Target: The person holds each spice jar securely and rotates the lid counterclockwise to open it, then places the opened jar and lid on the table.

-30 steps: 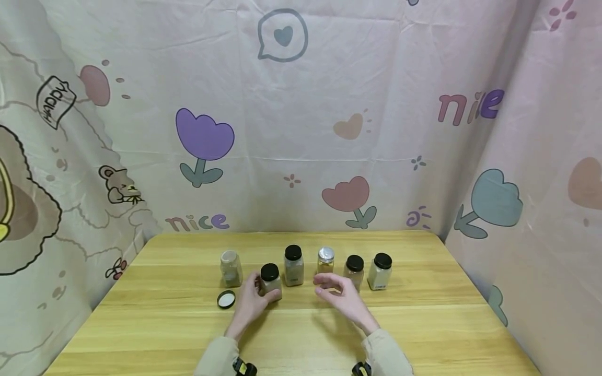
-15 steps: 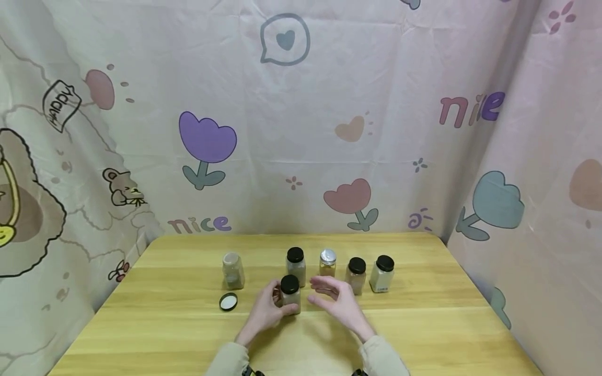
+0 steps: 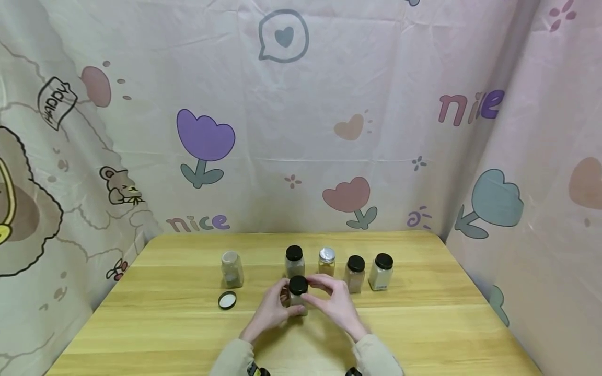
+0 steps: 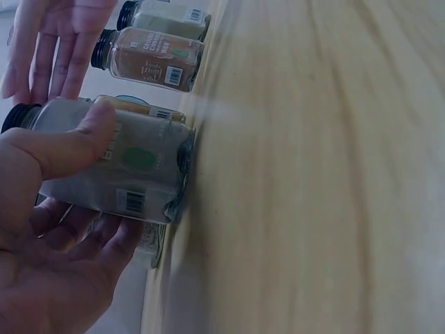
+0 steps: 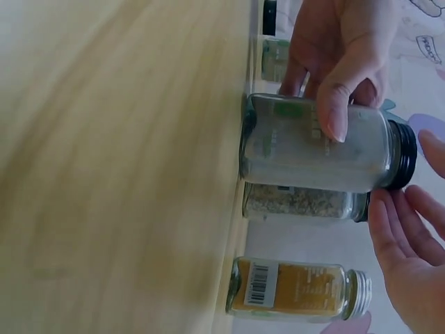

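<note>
My left hand (image 3: 271,313) grips a square glass spice jar (image 3: 298,300) by its body, thumb on the near side and fingers behind. The jar holds a pale greyish powder and stands upright at the middle of the table, its base at the tabletop. On top is a black screw lid (image 5: 403,154). My right hand (image 3: 336,303) is at this lid from the right. In the right wrist view its fairly straight fingers reach the lid's side, while the thumb appears just off the lid's top edge.
Behind the held jar stands another black-lidded jar (image 3: 294,262). Rightward are a silver-lidded yellow jar (image 3: 326,262), a brown spice jar (image 3: 355,275) and a pale one (image 3: 381,272). At left stand a lidless jar (image 3: 232,270) and a loose black lid (image 3: 227,300).
My left hand has brought the jar from the left to the middle and nearer to me. My right hand has moved slightly left and now meets the jar's lid.
</note>
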`<state>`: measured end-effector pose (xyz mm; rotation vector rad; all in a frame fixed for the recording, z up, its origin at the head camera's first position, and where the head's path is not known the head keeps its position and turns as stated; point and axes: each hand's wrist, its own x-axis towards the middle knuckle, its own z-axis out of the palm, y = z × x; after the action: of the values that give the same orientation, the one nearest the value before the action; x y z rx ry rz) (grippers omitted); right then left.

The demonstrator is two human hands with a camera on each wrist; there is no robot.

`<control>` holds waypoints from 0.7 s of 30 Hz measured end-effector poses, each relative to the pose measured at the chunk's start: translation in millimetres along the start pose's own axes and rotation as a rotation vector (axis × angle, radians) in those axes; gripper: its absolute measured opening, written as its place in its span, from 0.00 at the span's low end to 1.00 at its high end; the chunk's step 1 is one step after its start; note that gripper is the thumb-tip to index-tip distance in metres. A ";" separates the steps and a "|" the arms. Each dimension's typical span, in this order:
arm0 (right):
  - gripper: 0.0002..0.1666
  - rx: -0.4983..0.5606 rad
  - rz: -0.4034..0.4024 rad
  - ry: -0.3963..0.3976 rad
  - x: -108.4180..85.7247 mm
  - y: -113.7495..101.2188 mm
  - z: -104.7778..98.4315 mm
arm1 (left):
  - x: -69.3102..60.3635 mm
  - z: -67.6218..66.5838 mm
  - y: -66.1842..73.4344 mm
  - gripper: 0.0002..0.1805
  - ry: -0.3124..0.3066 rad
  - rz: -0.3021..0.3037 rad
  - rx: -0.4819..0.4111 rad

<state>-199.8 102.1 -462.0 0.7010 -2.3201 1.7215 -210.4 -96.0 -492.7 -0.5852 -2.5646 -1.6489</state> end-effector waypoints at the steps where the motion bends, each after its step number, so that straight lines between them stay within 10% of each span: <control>1: 0.26 -0.007 0.009 0.010 0.6 -0.5 0.8 | 0.4 0.1 -0.1 0.28 -0.005 0.004 0.002; 21: 0.28 -0.422 -0.117 0.056 10.3 -12.9 12.3 | 1.9 4.9 6.7 0.29 -0.085 0.011 -0.008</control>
<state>-201.1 84.9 -450.8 0.6780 -2.4315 1.1316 -209.1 -88.7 -488.6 -0.6837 -2.6088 -1.6668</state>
